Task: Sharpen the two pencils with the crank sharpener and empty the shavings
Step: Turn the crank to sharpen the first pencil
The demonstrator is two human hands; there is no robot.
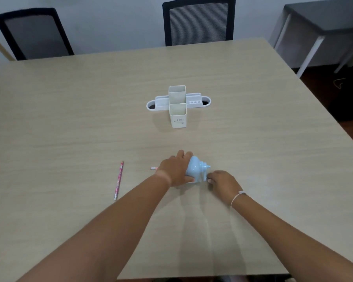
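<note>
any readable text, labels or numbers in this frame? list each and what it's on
"idea", small dark print on the front face of the cream pen holder; reading uncertain. A fainter line under it is too blurred to read.
Pink pencil: printed pattern along the barrel, too small to read.
Blue crank sharpener: no marking visible.

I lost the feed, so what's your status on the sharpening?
Left hand gripping sharpener, right hand on its crank. One pencil inserted, the other pencil lying left. Nothing blocking.
</note>
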